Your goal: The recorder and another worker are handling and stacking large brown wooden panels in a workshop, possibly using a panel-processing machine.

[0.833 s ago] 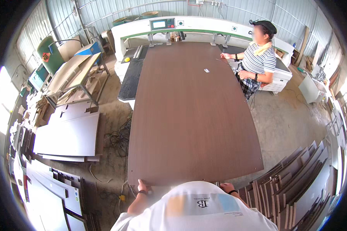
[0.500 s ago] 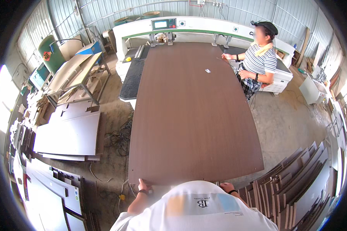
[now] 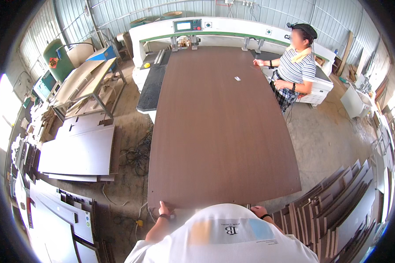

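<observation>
The fingers of the left hand [image 3: 164, 207] are concealed below the near edge of the brown panel [image 3: 221, 131]; the grasp of the right hand [image 3: 258, 211] is too indistinct to resolve. The white shirt [image 3: 224, 245], truncated by the lower margin, obscures the middle of that edge. The panel's underside is hidden, and the panel in turn masks part of the co-worker's legs. The co-worker's [image 3: 297, 65] face is blurred. The small white item [image 3: 237, 79] on the panel is too small to identify.
</observation>
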Demonstrator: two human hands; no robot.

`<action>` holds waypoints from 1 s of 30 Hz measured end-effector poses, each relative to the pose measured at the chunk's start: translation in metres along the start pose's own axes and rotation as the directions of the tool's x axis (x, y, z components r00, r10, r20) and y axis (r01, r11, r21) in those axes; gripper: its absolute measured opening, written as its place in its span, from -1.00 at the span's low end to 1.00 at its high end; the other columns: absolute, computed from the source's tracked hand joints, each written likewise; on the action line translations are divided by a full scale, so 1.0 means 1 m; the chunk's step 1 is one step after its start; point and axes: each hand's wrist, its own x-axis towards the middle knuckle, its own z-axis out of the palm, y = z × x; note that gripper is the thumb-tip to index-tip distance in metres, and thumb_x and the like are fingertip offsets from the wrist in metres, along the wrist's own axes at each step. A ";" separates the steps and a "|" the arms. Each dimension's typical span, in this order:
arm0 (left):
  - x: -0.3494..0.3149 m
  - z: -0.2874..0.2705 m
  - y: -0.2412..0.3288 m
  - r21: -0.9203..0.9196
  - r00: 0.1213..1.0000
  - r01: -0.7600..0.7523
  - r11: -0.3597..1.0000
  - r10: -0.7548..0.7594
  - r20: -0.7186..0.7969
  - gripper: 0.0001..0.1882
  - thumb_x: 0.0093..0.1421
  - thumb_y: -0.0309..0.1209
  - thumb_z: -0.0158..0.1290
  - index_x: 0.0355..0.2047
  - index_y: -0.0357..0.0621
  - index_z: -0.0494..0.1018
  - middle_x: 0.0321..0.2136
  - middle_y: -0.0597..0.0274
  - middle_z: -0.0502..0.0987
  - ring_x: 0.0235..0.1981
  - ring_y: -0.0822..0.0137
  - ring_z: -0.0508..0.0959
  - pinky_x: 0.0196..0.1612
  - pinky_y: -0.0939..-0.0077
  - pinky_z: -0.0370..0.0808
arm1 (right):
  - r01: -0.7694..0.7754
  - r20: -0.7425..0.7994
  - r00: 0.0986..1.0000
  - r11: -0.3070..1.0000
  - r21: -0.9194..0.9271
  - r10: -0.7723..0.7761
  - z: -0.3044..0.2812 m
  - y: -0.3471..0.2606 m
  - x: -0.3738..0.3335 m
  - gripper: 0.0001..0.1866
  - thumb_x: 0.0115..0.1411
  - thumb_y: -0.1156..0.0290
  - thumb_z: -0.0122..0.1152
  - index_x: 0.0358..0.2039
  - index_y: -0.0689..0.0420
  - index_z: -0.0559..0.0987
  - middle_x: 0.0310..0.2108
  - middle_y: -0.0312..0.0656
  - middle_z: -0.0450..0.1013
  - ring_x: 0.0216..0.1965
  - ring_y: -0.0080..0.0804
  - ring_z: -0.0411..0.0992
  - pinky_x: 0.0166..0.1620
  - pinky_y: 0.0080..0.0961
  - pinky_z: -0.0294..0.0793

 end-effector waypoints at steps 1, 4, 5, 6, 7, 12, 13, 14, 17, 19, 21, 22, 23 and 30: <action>0.003 -0.005 -0.002 -0.026 1.000 0.009 1.000 -0.008 0.024 -0.31 0.18 0.15 -0.21 -0.06 -0.32 0.30 -0.29 -0.02 0.50 -0.48 0.02 0.55 -0.50 0.10 0.55 | -0.009 0.023 1.000 1.000 -0.001 0.009 -0.001 -0.007 -0.007 -0.57 -0.01 0.04 0.10 -0.31 0.14 0.57 -0.29 -0.04 0.50 -0.26 -0.19 0.48 -0.18 -0.35 0.43; 0.008 -0.014 0.001 0.034 0.998 0.033 0.999 -0.035 0.056 -0.29 0.15 0.18 -0.21 -0.01 -0.26 0.27 -0.22 -0.03 0.47 -0.39 0.00 0.54 -0.45 0.08 0.54 | -0.029 0.060 0.998 0.968 0.248 0.015 -0.006 -0.038 -0.042 -0.61 0.02 0.07 0.08 -0.35 0.15 0.59 -0.35 -0.07 0.52 -0.36 -0.24 0.50 -0.25 -0.40 0.46; 0.001 -0.005 0.004 0.059 0.996 0.042 0.997 -0.046 0.070 -0.29 0.15 0.18 -0.21 -0.01 -0.26 0.27 -0.22 -0.03 0.47 -0.39 0.00 0.54 -0.45 0.08 0.54 | -0.048 0.048 0.998 0.964 0.263 0.037 0.000 -0.020 -0.038 -0.61 0.02 0.07 0.08 -0.35 0.15 0.59 -0.35 -0.07 0.52 -0.36 -0.24 0.50 -0.25 -0.40 0.46; -0.010 0.009 0.005 0.008 0.998 0.065 0.998 -0.065 0.022 -0.28 0.14 0.20 -0.20 0.01 -0.22 0.25 -0.16 -0.01 0.44 -0.31 -0.01 0.51 -0.40 0.06 0.52 | 0.050 0.034 0.998 0.985 0.165 -0.057 0.012 0.019 -0.016 -0.63 0.03 0.09 0.08 -0.39 0.16 0.59 -0.41 -0.10 0.52 -0.41 -0.30 0.50 -0.30 -0.44 0.47; -0.019 0.018 0.005 -0.052 0.995 0.088 0.995 -0.090 -0.033 -0.26 0.13 0.22 -0.19 0.04 -0.18 0.24 -0.09 0.00 0.41 -0.23 -0.02 0.48 -0.35 0.03 0.50 | 0.147 0.039 0.988 0.988 0.054 -0.149 0.024 0.054 0.006 -0.64 0.05 0.11 0.08 -0.43 0.17 0.59 -0.46 -0.13 0.53 -0.46 -0.35 0.51 -0.34 -0.47 0.48; -0.025 0.035 -0.002 -0.063 0.995 0.070 0.996 -0.066 0.072 -0.19 0.09 0.34 -0.32 0.15 0.01 0.14 0.06 0.08 0.29 -0.01 -0.08 0.32 -0.12 -0.10 0.32 | 0.054 -0.156 0.986 0.998 -0.027 -0.057 0.013 0.058 -0.013 -0.56 0.05 -0.04 0.12 -0.48 0.15 0.59 -0.51 -0.20 0.53 -0.49 -0.45 0.48 -0.40 -0.46 0.46; -0.012 0.015 -0.003 -0.079 1.000 -0.022 0.997 0.021 -0.006 -0.17 0.09 0.33 -0.32 0.17 0.01 0.11 0.11 0.10 0.24 0.04 -0.06 0.27 -0.04 -0.10 0.26 | -0.025 -0.009 1.000 0.960 0.279 0.029 -0.009 0.001 -0.037 -0.56 0.05 -0.03 0.14 -0.46 0.16 0.58 -0.51 -0.19 0.53 -0.46 -0.45 0.48 -0.40 -0.47 0.45; -0.001 0.017 -0.010 -0.077 0.996 -0.085 0.993 0.081 -0.042 -0.16 0.09 0.33 -0.32 0.20 0.01 0.07 0.16 0.12 0.19 0.09 -0.05 0.23 0.03 -0.09 0.20 | -0.041 -0.027 0.998 0.930 0.365 0.055 -0.015 0.012 -0.035 -0.61 0.08 0.05 0.15 -0.41 0.18 0.56 -0.47 -0.19 0.53 -0.44 -0.47 0.47 -0.41 -0.50 0.43; 0.052 0.007 -0.026 -0.089 0.992 -0.051 0.995 0.061 0.113 -0.20 0.14 0.26 -0.31 0.17 -0.09 0.12 0.12 0.10 0.23 0.09 0.00 0.24 0.05 0.00 0.26 | -0.115 0.001 0.988 0.728 0.675 0.155 -0.031 0.032 -0.018 -0.70 0.12 0.18 0.10 -0.37 0.18 0.55 -0.47 -0.26 0.50 -0.45 -0.50 0.45 -0.43 -0.54 0.41; 0.062 0.003 -0.033 -0.101 0.990 0.007 0.995 0.007 0.138 -0.20 0.14 0.26 -0.30 0.16 -0.12 0.12 0.12 0.10 0.23 0.08 0.01 0.25 0.06 0.00 0.25 | -0.136 0.016 0.982 0.638 0.758 0.190 -0.040 0.039 -0.007 -0.72 0.12 0.20 0.07 -0.37 0.17 0.55 -0.47 -0.28 0.49 -0.45 -0.52 0.43 -0.43 -0.55 0.40; 0.078 -0.004 -0.034 -0.086 0.981 0.062 0.994 -0.045 0.191 -0.21 0.14 0.24 -0.31 0.15 -0.13 0.14 0.12 0.08 0.24 0.05 -0.02 0.28 0.05 0.02 0.26 | -0.093 -0.008 0.987 0.608 0.789 0.161 -0.057 0.034 0.006 -0.69 0.13 0.19 0.11 -0.26 0.17 0.51 -0.45 -0.30 0.48 -0.46 -0.50 0.44 -0.43 -0.59 0.40; 0.072 0.000 -0.042 -0.077 0.982 0.070 0.995 -0.055 0.180 -0.21 0.14 0.24 -0.31 0.15 -0.13 0.14 0.12 0.08 0.24 0.05 -0.02 0.28 0.05 0.02 0.26 | -0.109 0.003 0.985 0.605 0.788 0.174 -0.061 0.035 0.010 -0.69 0.13 0.19 0.11 -0.26 0.17 0.51 -0.45 -0.30 0.48 -0.46 -0.50 0.44 -0.43 -0.59 0.40; 0.064 0.006 -0.053 -0.062 0.986 0.112 0.992 -0.102 0.134 -0.22 0.15 0.24 -0.32 0.15 -0.13 0.14 0.11 0.07 0.24 0.03 -0.02 0.30 0.03 0.00 0.28 | -0.097 -0.042 0.976 0.598 0.796 0.215 -0.066 0.033 0.016 -0.67 0.13 0.17 0.11 -0.24 0.17 0.51 -0.43 -0.30 0.48 -0.46 -0.52 0.43 -0.43 -0.60 0.39; -0.041 0.098 -0.086 0.116 0.997 -0.074 0.991 0.077 -0.023 -0.25 0.19 0.21 -0.40 0.15 -0.12 0.09 -0.03 0.00 0.34 -0.19 -0.04 0.45 -0.26 0.06 0.47 | -0.340 0.110 0.913 0.586 0.735 0.393 -0.089 0.080 0.045 -0.67 0.13 0.05 0.07 -0.53 0.05 0.38 -0.61 -0.36 0.33 -0.67 -0.57 0.29 -0.69 -0.53 0.17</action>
